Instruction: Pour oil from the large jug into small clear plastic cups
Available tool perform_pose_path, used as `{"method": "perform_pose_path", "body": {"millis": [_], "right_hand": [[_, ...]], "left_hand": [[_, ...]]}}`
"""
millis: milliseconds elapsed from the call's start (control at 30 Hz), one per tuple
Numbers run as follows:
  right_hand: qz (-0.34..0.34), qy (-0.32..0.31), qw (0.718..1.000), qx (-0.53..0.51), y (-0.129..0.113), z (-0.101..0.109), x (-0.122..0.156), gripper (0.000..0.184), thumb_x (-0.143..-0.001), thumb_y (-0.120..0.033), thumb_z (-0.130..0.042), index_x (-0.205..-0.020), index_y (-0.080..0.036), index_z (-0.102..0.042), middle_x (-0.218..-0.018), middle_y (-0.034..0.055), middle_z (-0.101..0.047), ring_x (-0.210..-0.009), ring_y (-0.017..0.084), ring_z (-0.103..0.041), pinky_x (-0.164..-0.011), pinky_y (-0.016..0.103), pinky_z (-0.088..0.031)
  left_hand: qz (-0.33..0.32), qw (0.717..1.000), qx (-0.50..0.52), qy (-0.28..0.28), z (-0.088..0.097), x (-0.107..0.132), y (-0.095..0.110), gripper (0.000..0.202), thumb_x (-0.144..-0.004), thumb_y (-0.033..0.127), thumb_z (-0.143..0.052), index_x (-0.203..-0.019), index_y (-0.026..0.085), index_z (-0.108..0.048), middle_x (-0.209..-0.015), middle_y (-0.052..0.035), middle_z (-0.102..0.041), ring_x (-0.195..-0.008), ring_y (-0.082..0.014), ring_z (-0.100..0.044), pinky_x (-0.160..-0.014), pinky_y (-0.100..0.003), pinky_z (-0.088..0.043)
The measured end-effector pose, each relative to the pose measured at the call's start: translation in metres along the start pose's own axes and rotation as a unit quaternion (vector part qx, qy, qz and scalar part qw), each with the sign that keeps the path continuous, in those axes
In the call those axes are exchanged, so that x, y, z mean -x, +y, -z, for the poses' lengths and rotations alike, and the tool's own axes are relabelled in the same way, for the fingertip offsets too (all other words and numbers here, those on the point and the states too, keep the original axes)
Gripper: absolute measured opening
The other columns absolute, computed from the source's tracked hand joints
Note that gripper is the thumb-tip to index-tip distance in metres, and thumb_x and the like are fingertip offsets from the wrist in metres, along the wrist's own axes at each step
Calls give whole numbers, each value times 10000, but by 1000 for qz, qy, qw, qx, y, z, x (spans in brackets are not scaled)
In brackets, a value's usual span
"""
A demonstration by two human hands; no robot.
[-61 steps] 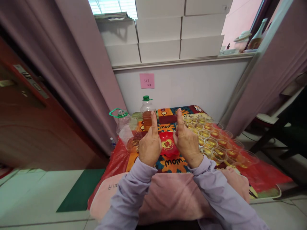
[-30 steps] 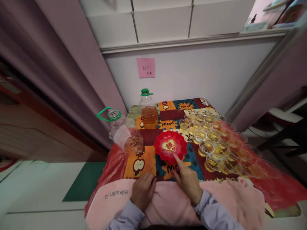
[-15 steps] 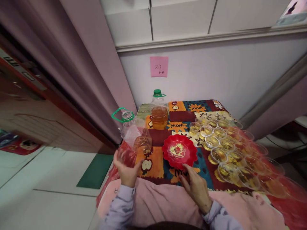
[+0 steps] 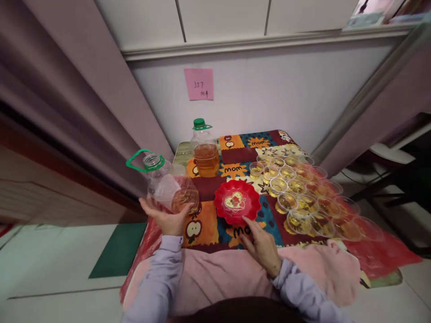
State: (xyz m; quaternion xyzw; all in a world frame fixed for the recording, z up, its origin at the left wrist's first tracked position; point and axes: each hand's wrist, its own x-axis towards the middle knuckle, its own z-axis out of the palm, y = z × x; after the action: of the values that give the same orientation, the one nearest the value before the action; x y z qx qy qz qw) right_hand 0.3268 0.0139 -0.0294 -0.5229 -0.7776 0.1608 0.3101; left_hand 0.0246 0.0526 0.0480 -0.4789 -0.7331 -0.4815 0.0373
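A clear plastic jug [image 4: 158, 179] with a green ring handle and an uncapped neck stands at the left of the table. Fingers and thumb spread, my left hand [image 4: 169, 220] is at its near lower side; whether it presses on the plastic is hard to see. A red scalloped bowl [image 4: 251, 204] with a gold heart print lies at the middle. My right hand [image 4: 262, 244] is at the bowl's near edge, its index finger at the rim and its thumb apart.
Behind stands a capped jug [image 4: 206, 159] of amber liquid. Many clear cups [image 4: 298, 184] with yellowish contents crowd the right side. A pink cloth [image 4: 215, 273] covers the near edge of the patterned tablecloth [image 4: 205, 233]. A pink note [image 4: 199, 84] is on the wall.
The view has shifted, so the scene sits further left. My left hand has come closer to the uncapped jug, its fingers spread wider. My right hand stays by the bowl's near rim.
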Motion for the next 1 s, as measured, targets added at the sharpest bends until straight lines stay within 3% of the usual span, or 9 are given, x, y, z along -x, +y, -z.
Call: {"method": "perform_pose_path", "body": {"millis": [100, 233, 367, 533, 600, 667, 733, 833, 1000], "right_hand": [[-2, 10, 1000, -6, 0, 1, 0, 501, -1004, -284, -593, -1492, -175, -623, -1330, 156, -785, -1143, 265, -804, -929, 367, -680], [-1, 22, 999, -27, 1, 3, 1, 488, -1013, -291, -585, -1483, -166, -626, -1324, 160, -790, -1132, 266, -809, -926, 370, -682], [-17, 33, 999, -37, -1, 5, 0, 481, -1006, -274, -589, -1476, -178, -629, -1329, 156, -787, -1140, 261, -804, -951, 377, -675], [-21, 23, 999, -37, -3, 5, -2, 441, -996, -249, -594, -1427, -176, -651, -1314, 149, -786, -1096, 248, -809, -925, 358, -673], [-19, 15, 999, -39, -1, 3, -2, 445, -990, -256, -604, -1426, -178, -642, -1312, 146, -785, -1083, 248, -810, -906, 357, -674], [-18, 3, 999, -43, 2, 1, -2, 459, -976, -266, -622, -1428, -185, -629, -1314, 144, -782, -1085, 257, -807, -897, 365, -674], [-19, -11, 999, -49, 5, -2, -1, 482, -960, -268, -638, -1435, -191, -614, -1323, 143, -778, -1057, 262, -811, -888, 374, -673], [-20, -24, 998, -62, 9, -4, -1, 501, -946, -255, -646, -1442, -201, -600, -1321, 137, -776, -976, 252, -817, -884, 385, -672], [-16, -26, 996, -80, 10, -4, -3, 511, -930, -234, -649, -1438, -206, -595, -1321, 133, -774, -1051, 268, -807, -938, 417, -664]], "left_hand": [[-1, 994, -2, 109, -10, -1, 14, 1440, -724, 352, -982, -1666, 114, 82, -1729, -401, -179, -1638, -494, -260, -1242, -737, -415], [12, 993, -49, 107, -25, -3, 26, 1384, -775, 447, -919, -1662, 60, 71, -1738, -426, -117, -1633, -540, -209, -1214, -826, -385], [16, 994, -54, 92, -26, -8, 26, 1312, -827, 434, -876, -1647, 51, 75, -1748, -412, -94, -1664, -476, -173, -1310, -736, -288], [-30, 995, -31, 85, -9, -23, 30, 1290, -857, 380, -856, -1649, 121, 129, -1787, -302, -55, -1676, -409, -185, -1351, -585, -260], [-63, 995, 6, 79, -3, -29, 41, 1354, -815, 396, -891, -1661, 159, 139, -1803, -252, -22, -1682, -377, -182, -1354, -548, -248], [-115, 985, 104, 72, -3, -31, 58, 1444, -706, 405, -962, -1689, 176, 71, -1811, -232, 23, -1699, -367, -107, -1373, -535, -137], [-142, 968, 198, 65, -11, -26, 77, 1545, -574, 420, -1018, -1704, 171, 6, -1811, -240, -5, -1697, -382, -111, -1377, -517, -86], [-106, 959, 262, 18, -35, -9, 98, 1499, -573, 460, -1021, -1713, 207, -81, -1815, -213, -67, -1703, -370, -83, -1380, -487, -58], [-86, 940, 321, -78, -81, 31, 100, 1461, -580, 513, -1006, -1704, 178, -135, -1780, -262, -186, -1675, -392, -218, -1370, -491, -186]]}}
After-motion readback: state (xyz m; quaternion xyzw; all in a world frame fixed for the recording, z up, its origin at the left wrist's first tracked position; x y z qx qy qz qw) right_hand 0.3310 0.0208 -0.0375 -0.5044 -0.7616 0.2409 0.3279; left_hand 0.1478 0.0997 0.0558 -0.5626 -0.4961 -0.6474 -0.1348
